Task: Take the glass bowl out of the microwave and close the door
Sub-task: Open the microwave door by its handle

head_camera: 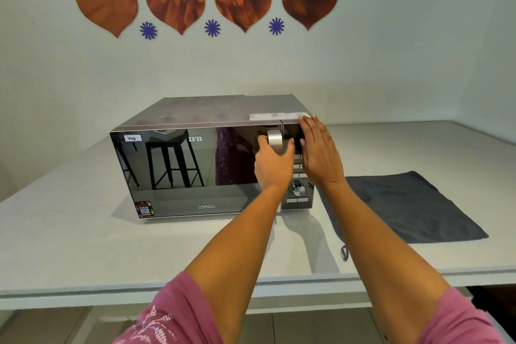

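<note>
A silver microwave (195,112) with a dark mirrored door (181,173) stands on the white table; the door is closed. My left hand (272,165) is wrapped around the vertical silver door handle (274,140). My right hand (319,152) lies flat with fingers together against the control panel (297,198) at the microwave's right side, steadying it. The glass bowl is hidden; nothing shows through the reflective door.
A dark grey cloth (405,207) lies flat on the white table (69,237) to the right of the microwave. A thin dark cord loop (344,253) lies near the table's front edge. The wall stands close behind the microwave.
</note>
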A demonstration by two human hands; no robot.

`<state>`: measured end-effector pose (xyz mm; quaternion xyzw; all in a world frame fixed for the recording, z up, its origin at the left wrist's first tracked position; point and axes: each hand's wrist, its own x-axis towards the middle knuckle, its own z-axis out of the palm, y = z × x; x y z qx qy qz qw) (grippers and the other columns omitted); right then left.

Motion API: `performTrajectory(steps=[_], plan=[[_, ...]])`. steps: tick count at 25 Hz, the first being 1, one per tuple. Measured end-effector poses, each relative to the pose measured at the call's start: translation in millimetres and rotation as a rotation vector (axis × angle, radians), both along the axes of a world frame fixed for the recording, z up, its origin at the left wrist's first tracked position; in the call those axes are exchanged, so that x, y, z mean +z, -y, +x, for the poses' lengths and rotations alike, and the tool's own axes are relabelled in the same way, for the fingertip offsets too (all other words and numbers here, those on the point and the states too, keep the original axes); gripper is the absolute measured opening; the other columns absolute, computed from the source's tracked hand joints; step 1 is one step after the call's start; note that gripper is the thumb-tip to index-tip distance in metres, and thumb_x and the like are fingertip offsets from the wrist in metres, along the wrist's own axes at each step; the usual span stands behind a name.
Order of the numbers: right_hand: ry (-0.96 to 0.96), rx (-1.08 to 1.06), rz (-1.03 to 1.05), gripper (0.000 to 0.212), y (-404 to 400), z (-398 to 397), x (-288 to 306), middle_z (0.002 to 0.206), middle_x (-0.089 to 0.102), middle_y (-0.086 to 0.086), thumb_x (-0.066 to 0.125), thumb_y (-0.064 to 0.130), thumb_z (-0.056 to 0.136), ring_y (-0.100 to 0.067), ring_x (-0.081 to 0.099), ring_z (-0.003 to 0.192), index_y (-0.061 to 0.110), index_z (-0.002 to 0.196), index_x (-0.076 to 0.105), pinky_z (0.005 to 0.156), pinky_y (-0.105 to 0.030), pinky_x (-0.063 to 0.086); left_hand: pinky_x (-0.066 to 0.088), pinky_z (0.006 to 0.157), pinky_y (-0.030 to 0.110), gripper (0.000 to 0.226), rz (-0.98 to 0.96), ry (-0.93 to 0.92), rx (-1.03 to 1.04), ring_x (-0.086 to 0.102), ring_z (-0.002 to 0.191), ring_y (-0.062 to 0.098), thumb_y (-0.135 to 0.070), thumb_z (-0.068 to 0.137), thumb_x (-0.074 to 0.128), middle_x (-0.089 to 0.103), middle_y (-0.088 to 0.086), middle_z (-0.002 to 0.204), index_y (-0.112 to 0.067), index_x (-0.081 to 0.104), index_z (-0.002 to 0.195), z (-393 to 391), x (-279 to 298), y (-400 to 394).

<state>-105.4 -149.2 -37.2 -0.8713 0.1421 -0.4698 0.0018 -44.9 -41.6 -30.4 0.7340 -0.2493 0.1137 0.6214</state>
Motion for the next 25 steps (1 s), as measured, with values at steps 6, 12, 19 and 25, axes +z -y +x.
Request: performTrajectory(steps=[6,12,19,25], plan=[[0.078,0.047,0.037,0.052,-2,3,-1,0.156,0.04,-0.014,0.043,0.005,0.098,-0.029,0.028,0.149,0.005,0.15,0.035,0.124,-0.041,0.022,0.039,0.05,0.014,0.037,-0.061,-0.107,0.011,0.054,0.052,0.001,-0.048,0.078,0.075,0.056,-0.012,0.056,-0.025,0.051,0.063,5,-1,9],[0.095,0.058,0.075,0.052,-4,5,-3,0.155,0.04,-0.015,0.04,0.007,0.097,-0.031,0.028,0.149,0.004,0.149,0.037,0.122,-0.045,0.025,0.034,0.044,0.016,0.039,-0.028,-0.177,0.035,0.056,0.05,0.0,-0.054,0.072,0.076,0.057,-0.012,0.052,-0.026,0.053,0.058,2,6,7],[0.103,0.069,0.082,0.05,-2,6,-4,0.155,0.04,-0.015,0.038,0.013,0.1,-0.03,0.029,0.149,0.004,0.149,0.037,0.122,-0.045,0.026,0.033,0.043,0.017,0.04,-0.029,-0.224,0.068,0.055,0.051,-0.001,-0.056,0.07,0.077,0.056,-0.014,0.054,-0.028,0.051,0.058,-5,10,6],[0.127,0.101,0.096,0.051,3,7,-5,0.155,0.04,-0.012,0.043,0.009,0.099,-0.028,0.028,0.149,0.007,0.15,0.037,0.123,-0.041,0.025,0.046,0.049,0.025,0.041,-0.083,-0.243,0.159,0.061,0.051,0.01,-0.054,0.07,0.074,0.059,-0.008,0.052,-0.024,0.051,0.055,-15,0,6]])
